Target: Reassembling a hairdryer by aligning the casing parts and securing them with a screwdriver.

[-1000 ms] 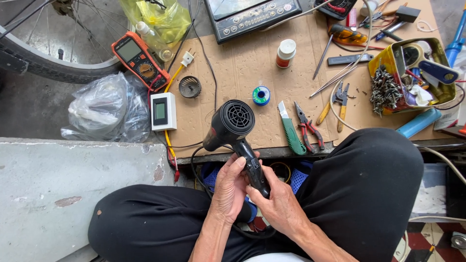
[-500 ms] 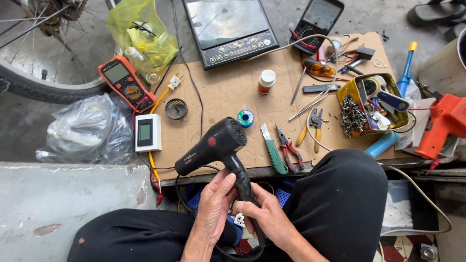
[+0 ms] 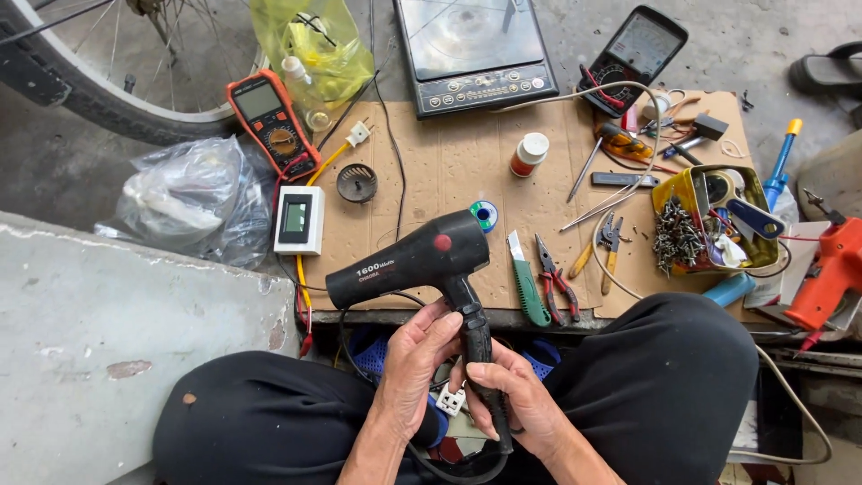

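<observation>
Fingers [image 3: 442, 325] of the left hand [image 3: 415, 366] curl around the upper part of the handle of a black hair dryer [image 3: 422, 265], and the right hand [image 3: 514, 402] clasps the same handle lower down, its fingers wrapped about it from the right. Both hands are closed on the dryer, which is held above the lap, handle pointing down toward the person, barrel slanting up and to the left beyond the fingertips. A black cord [image 3: 422, 458] loops below the hands, and a small white plug [image 3: 450, 400] shows between them.

Just past the fingers lies a sheet of cardboard [image 3: 449, 162] on the floor. On it, right of the dryer's barrel, lie a green utility knife [image 3: 527, 289], red-handled pliers [image 3: 557, 283] and yellow-handled cutters [image 3: 603, 247]. Left of the barrel sits a small white meter [image 3: 298, 220]. A solder spool [image 3: 485, 216] shows right behind the dryer's body.

Farther out are an orange multimeter [image 3: 271, 121], a white-capped bottle [image 3: 529, 154] and a yellow tin of screws [image 3: 696, 229]. Beyond these sit an induction cooker [image 3: 471, 54] and a bicycle wheel [image 3: 117, 99].
</observation>
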